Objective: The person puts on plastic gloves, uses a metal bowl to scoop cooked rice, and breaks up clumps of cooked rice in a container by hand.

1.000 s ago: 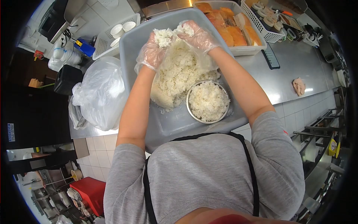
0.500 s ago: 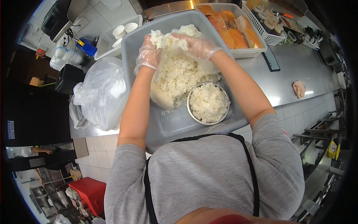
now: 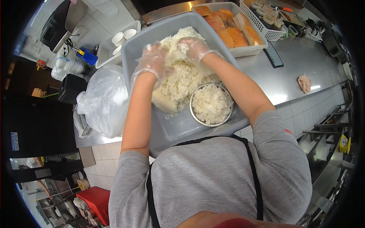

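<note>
A heap of white rice lies in a large grey tub. My left hand, in a clear plastic glove, is at the heap's left side, its fingers spread and somewhat blurred. On the upper right of the heap rests my right hand, gloved too, its fingers curled against the rice with some grains stuck to them. A round metal bowl full of rice stands in the tub, below my right forearm.
Behind the tub, a white container holds orange fish pieces. A phone and a crumpled cloth lie on the steel counter. Left of the tub are a plastic bag and a basket with cups.
Both hands have come lower onto the heap. The rice lump that was between them at the tub's far end is no longer held up. The view has shifted slightly.
</note>
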Demonstrator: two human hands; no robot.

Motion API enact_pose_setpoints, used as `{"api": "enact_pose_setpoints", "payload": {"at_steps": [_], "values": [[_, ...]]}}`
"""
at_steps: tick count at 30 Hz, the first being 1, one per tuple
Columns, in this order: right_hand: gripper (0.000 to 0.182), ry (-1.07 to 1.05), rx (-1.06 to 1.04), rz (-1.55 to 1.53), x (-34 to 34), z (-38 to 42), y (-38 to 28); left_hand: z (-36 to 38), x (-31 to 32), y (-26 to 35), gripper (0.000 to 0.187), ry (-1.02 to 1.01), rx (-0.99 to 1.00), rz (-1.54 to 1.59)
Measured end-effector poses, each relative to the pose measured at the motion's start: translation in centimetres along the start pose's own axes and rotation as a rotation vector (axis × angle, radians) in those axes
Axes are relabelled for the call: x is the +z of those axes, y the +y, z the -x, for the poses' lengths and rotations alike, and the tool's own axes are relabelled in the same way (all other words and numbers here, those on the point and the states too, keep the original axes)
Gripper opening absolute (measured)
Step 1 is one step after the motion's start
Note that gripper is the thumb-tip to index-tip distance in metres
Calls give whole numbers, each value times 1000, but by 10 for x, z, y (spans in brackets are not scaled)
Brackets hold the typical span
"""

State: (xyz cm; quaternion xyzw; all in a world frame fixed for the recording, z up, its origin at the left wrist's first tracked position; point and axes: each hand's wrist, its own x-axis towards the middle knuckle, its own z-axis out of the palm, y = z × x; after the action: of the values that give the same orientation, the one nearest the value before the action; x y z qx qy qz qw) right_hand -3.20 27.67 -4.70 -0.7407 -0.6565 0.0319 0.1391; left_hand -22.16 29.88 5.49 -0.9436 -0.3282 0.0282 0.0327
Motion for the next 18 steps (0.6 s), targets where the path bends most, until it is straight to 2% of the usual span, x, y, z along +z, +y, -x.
{"api": "enact_pose_setpoints", "payload": {"at_steps": [1,3,4,5,7,9,10,11,12,14,16,18], "values": [[58,13,1,47,-3,0,2,6,-12,14,81,-1,6,0],[51,121,56,-501,-29,10,-3,13,-26,44,69,-282,180,-36],[51,121,57,-499,-16,-1,8,16,-17,58,61,-302,228,-37],[50,108,-27,-812,9,-21,27,16,-1,70,54,-323,276,-39],[50,93,-118,-1123,6,-20,28,8,29,85,45,-156,521,-33],[55,98,-146,-537,-41,14,-4,-8,43,102,45,-127,479,-109],[55,97,-150,-539,-38,13,-3,-20,51,108,45,-96,438,-183],[59,120,-200,-469,-32,12,0,-40,85,110,45,-96,435,-184],[62,145,-249,-397,-29,10,3,-64,135,108,46,170,382,71],[62,202,-245,-425,-32,9,9,-76,155,108,46,436,326,326],[63,261,-237,-454,-42,14,12,-64,120,105,51,155,363,80],[65,296,-20,-560,-62,22,10,-47,68,106,54,83,344,-47]]}}
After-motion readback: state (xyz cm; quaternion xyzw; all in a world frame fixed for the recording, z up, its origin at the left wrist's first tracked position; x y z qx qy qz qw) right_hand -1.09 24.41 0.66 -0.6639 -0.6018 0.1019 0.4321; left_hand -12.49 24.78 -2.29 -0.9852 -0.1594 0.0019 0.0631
